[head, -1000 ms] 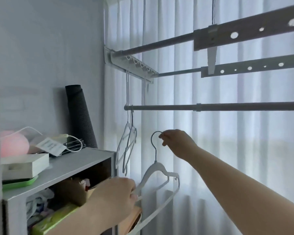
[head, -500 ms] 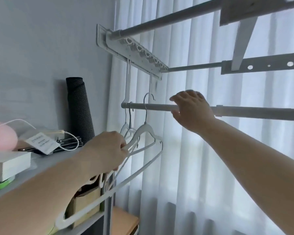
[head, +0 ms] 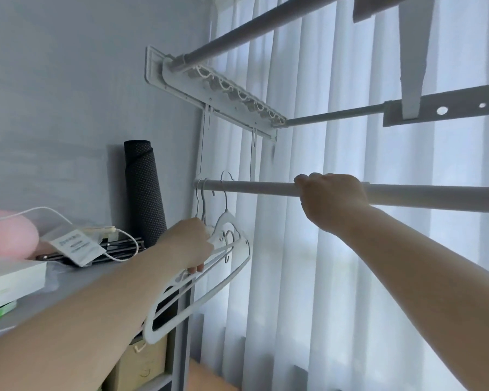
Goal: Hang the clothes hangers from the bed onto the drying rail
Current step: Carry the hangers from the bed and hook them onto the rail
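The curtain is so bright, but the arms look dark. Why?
In the head view, daylight glows through the white curtain from behind, so the right hand gripping the rail and the left hand holding the hangers are backlit and shadowy.

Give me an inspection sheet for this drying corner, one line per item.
Surface: grey shelf, cluttered.
Job's things: rail holds hung hangers at its left end; loose hangers not yet hung.
Clutter: black roll, pink lump, sachet, box.
Grippers: left hand grips the loose hangers; right hand grips the rail.
Cables: white cable on the shelf.
Surroundings: wall, curtain, upper rails.
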{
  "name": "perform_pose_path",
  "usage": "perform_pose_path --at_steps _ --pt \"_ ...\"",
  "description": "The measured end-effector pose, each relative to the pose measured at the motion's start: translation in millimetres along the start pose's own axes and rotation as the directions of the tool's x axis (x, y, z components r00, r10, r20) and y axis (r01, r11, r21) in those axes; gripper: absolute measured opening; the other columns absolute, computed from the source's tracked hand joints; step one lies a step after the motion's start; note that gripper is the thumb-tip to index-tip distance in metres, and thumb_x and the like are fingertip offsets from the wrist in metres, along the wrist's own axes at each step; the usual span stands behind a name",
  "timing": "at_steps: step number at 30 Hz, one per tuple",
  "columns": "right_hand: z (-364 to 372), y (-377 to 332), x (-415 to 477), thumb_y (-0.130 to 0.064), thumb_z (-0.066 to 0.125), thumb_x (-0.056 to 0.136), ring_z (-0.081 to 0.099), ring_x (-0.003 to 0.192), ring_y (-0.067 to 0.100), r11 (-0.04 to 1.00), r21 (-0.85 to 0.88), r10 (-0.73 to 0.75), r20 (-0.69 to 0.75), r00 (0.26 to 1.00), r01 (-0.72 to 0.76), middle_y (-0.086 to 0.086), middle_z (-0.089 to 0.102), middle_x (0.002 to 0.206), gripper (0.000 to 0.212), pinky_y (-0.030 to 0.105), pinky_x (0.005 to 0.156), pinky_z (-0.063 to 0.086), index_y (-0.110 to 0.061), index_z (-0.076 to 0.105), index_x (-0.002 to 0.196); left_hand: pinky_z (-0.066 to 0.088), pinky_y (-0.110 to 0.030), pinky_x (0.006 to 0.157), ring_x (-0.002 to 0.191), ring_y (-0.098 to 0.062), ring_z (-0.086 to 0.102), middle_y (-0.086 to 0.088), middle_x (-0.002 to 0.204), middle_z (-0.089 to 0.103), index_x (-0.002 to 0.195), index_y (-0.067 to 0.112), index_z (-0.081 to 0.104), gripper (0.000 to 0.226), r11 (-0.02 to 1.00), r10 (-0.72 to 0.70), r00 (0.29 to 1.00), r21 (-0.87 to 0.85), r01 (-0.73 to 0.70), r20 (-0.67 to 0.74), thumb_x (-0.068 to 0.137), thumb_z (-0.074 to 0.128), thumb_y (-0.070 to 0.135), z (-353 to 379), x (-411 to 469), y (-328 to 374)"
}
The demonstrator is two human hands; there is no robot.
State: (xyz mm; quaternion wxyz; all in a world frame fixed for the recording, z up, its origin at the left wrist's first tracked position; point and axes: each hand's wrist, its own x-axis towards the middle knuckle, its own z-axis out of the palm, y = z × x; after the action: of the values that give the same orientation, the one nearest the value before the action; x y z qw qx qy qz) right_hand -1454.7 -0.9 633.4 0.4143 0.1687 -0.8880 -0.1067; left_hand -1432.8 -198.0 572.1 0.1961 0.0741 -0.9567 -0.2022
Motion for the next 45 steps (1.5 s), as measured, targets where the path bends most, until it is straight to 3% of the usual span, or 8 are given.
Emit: perform_pose_path --at_steps 8,12,14,19,24,31,36,45 --pt "2.5 -2.9 2.5 -0.011 0.034 0.094 0.041 0.076 0.022 1.000 -0.006 0.018 -0.012 1.000 -0.018 0.003 0.058 0.104 0.024 0.030 0.062 0.029 -0.014 0.046 0.115 0.045 -0.020 0.053 0.023 -0.001 0.041 0.002 0.054 0.060 0.095 0.005 0.064 0.023 1.000 0.014 1.000 -0.016 -0.014 0.012 0.091 0.045 0.017 11.9 1.5 -16.5" --pt "3.3 -7.0 3.1 -0.012 0.035 0.094 0.044 0.078 0.023 1.000 0.008 0.029 -0.033 0.999 -0.029 0.004 0.059 0.105 0.024 0.030 0.065 0.030 -0.014 0.046 0.115 0.044 -0.019 0.050 0.021 -0.001 0.039 0.004 0.052 0.058 0.082 0.011 0.059 0.018 0.998 0.055 0.998 0.003 -0.055 0.015 0.092 0.046 0.018 12.8 -0.8 -16.2" --pt "5.4 -9.4 2.8 -0.016 0.037 0.094 0.052 0.090 0.025 0.999 0.027 0.026 -0.043 0.999 -0.025 0.004 0.058 0.110 0.027 0.029 0.070 0.031 -0.014 0.045 0.119 0.043 -0.019 0.048 0.021 -0.001 0.039 0.004 0.053 0.058 0.071 0.012 0.056 0.023 0.998 0.065 0.998 0.017 -0.065 0.012 0.092 0.046 0.018 12.1 -0.4 -17.7" --pt "9.3 -20.4 -3.0 -0.024 0.042 0.092 0.039 0.121 0.025 0.988 0.145 -0.050 -0.053 0.997 0.057 0.004 0.045 0.132 0.042 0.032 0.098 0.029 -0.017 0.036 0.133 0.049 -0.025 0.067 0.047 -0.009 0.057 -0.006 0.075 0.070 0.096 0.004 0.065 0.026 0.996 0.083 0.995 0.038 -0.081 -0.061 0.091 0.047 0.022 8.2 -0.7 -20.7" --pt "9.0 -37.5 -12.5 -0.024 0.043 0.092 0.028 0.130 0.023 0.960 0.230 -0.132 -0.125 0.983 0.158 0.002 0.039 0.138 0.042 0.029 0.107 0.017 -0.016 0.036 0.133 0.043 -0.029 0.085 0.103 -0.022 0.058 -0.005 0.111 0.065 0.111 0.014 0.061 0.034 0.992 0.095 0.971 0.107 -0.073 -0.218 0.091 0.047 0.038 -0.7 -12.7 -26.0" --pt "22.3 -90.2 -30.8 -0.021 0.046 0.091 0.043 0.123 0.022 0.814 0.481 -0.219 -0.265 0.939 0.326 0.000 0.056 0.127 0.035 0.031 0.104 0.027 -0.017 0.052 0.125 0.036 -0.010 0.065 0.082 -0.010 0.056 0.005 0.088 0.062 0.095 0.013 0.068 0.016 0.973 0.169 0.786 -0.029 -0.231 -0.595 0.087 0.056 0.020 -8.0 -62.1 -63.6" --pt "9.4 -149.9 -47.0 -0.013 0.055 0.073 0.068 0.076 0.026 0.623 0.630 -0.196 -0.448 0.872 0.463 0.002 0.073 0.079 0.022 0.038 0.071 0.054 -0.011 0.070 0.089 0.035 0.002 0.063 0.073 0.006 0.052 0.026 0.075 0.055 0.076 0.031 0.060 0.021 0.972 0.016 0.795 -0.178 -0.155 -0.606 0.086 0.058 0.012 -8.5 -129.5 -111.4" --pt "-64.5 -279.0 -120.7 -0.022 0.040 0.093 0.060 0.097 0.022 0.289 0.756 -0.591 -0.341 0.731 0.587 -0.001 0.067 0.105 0.029 0.030 0.080 0.047 -0.025 0.057 0.116 0.040 -0.003 0.061 0.067 0.002 0.062 0.034 0.060 0.063 0.056 0.043 0.064 0.048 0.887 -0.449 0.728 -0.355 0.295 -0.518 0.085 0.059 0.005 -29.8 -323.7 -239.1"
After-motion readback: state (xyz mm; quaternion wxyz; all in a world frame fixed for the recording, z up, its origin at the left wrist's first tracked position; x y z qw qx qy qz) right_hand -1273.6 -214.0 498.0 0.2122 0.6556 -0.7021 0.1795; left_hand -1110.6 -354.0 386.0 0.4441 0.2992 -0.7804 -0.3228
